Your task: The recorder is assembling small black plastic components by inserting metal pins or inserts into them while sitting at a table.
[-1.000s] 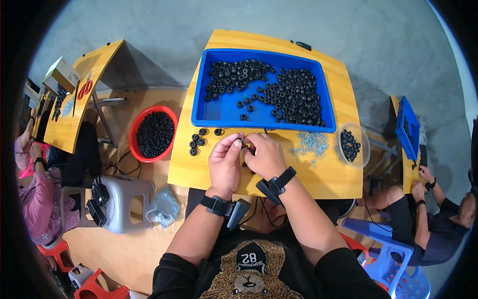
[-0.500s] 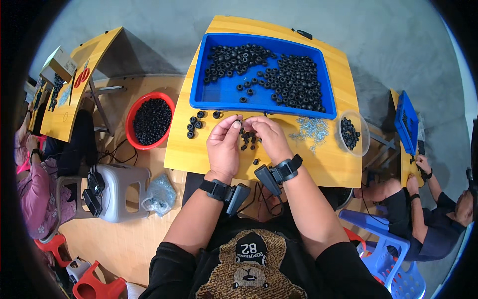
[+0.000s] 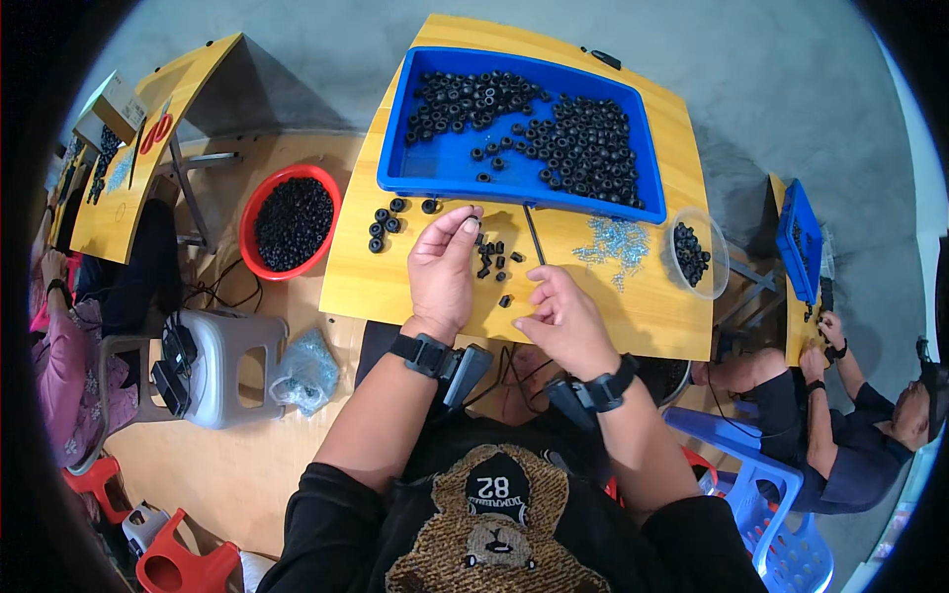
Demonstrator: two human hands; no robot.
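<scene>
My left hand (image 3: 442,269) is closed in a pinch over the table. At its fingertips is a small black part, mostly hidden by thumb and forefinger. Lower and to the right, my right hand (image 3: 565,321) has its thumb apart from its curled fingers, and nothing shows between them. A thin black rod (image 3: 534,235) lies on the table just beyond that hand. Several small black pieces (image 3: 484,259) are scattered between my hands. Black round parts with holes (image 3: 384,229) stand in a small group to the left of my left hand.
A blue tray (image 3: 435,186) of black round parts covers the table's far side. Small clear pieces (image 3: 615,245) lie near a clear bowl (image 3: 719,259) of black parts. A red basin (image 3: 249,232) stands left of the table. Other people work at tables on both sides.
My right hand has moved away from my left hand, down and to the right, and its fingers have parted. The black rod is now more exposed. My left hand keeps its pinch.
</scene>
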